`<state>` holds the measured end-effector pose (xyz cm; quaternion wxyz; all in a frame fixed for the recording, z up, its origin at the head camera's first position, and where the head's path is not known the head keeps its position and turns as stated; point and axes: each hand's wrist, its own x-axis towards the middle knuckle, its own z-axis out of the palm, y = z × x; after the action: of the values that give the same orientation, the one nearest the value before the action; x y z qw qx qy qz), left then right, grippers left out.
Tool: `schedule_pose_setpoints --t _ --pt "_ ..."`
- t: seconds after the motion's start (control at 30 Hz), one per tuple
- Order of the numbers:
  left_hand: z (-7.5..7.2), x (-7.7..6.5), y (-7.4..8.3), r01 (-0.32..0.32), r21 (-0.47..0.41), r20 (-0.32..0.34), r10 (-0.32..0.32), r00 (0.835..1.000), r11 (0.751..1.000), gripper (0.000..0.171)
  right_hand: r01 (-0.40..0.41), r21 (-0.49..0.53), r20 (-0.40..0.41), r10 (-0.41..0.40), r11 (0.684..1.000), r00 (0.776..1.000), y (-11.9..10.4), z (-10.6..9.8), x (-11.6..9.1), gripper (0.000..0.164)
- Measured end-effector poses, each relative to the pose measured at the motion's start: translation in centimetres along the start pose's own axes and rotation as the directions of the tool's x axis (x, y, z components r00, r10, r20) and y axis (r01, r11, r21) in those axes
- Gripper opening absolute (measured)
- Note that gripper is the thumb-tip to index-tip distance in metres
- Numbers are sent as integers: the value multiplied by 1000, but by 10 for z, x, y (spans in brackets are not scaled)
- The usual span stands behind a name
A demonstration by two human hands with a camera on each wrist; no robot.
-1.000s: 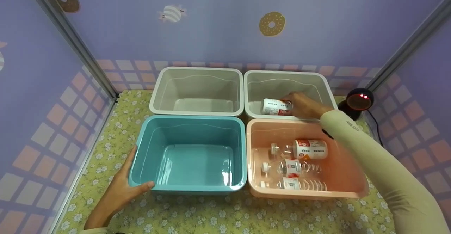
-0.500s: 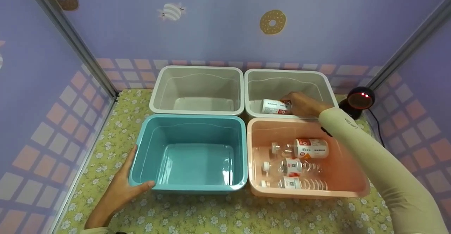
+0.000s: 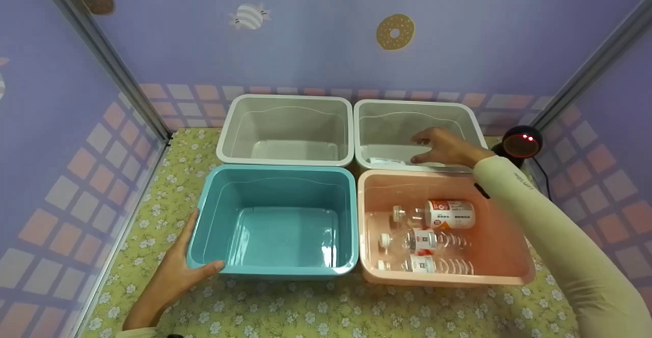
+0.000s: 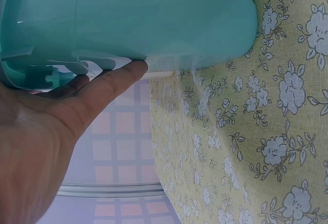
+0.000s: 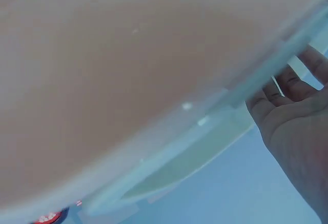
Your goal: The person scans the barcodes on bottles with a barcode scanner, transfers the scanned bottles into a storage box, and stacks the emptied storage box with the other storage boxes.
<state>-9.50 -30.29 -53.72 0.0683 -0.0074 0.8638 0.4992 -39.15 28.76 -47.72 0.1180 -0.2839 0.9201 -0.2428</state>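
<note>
My left hand (image 3: pixel 174 272) rests at the near left corner of the teal bin (image 3: pixel 280 272). Its fingers lie along the bin's outer wall (image 4: pixel 169 24), and the thumb touches the front rim. Over the back right grey bin (image 3: pixel 423 105) hovers my right hand (image 3: pixel 443 147), fingers and thumb spread apart with nothing between them. Just left of it a bottle lies low in that bin; only its white label (image 3: pixel 386 161) shows above the front rim. In the right wrist view, the right hand (image 5: pixel 302 116) appears beyond a blurred bin rim.
The peach bin (image 3: pixel 448 279) at front right contains a wide-labelled clear bottle (image 3: pixel 451 214) and two slimmer bottles (image 3: pixel 424 241) (image 3: pixel 422 264), lying sideways. Another grey bin (image 3: pixel 285 99) stands back left. A black device with red lights (image 3: pixel 522 142) is at far right.
My right hand has let go of the white-labelled bottle, which now lies lower in the back right bin. The hand has opened and shifted slightly right. The left hand stays put.
</note>
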Motion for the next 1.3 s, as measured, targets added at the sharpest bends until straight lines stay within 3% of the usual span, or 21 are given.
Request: schedule_pose_setpoints --t 0.1,0.57,0.87,1.03,1.3 --pt "0 1 0 4 5 3 -4 1000 1000 124 30 24 -19 -30 999 999 -1 -4 -8 56" --pt "-2 -3 -3 7 12 -7 -6 1000 1000 125 134 -80 -61 -139 988 988 -28 -15 -44 51" --pt "1 -1 -4 -20 -33 -15 19 1000 999 122 181 -62 -27 -183 981 983 -53 -2 -61 52" --pt "1 0 -3 -8 -30 -8 8 1000 1000 122 245 -87 -24 -247 966 969 -62 7 -68 49" --pt "0 2 -3 19 -11 8 -19 1000 1000 123 283 -69 -2 -284 957 959 -69 19 -77 48"
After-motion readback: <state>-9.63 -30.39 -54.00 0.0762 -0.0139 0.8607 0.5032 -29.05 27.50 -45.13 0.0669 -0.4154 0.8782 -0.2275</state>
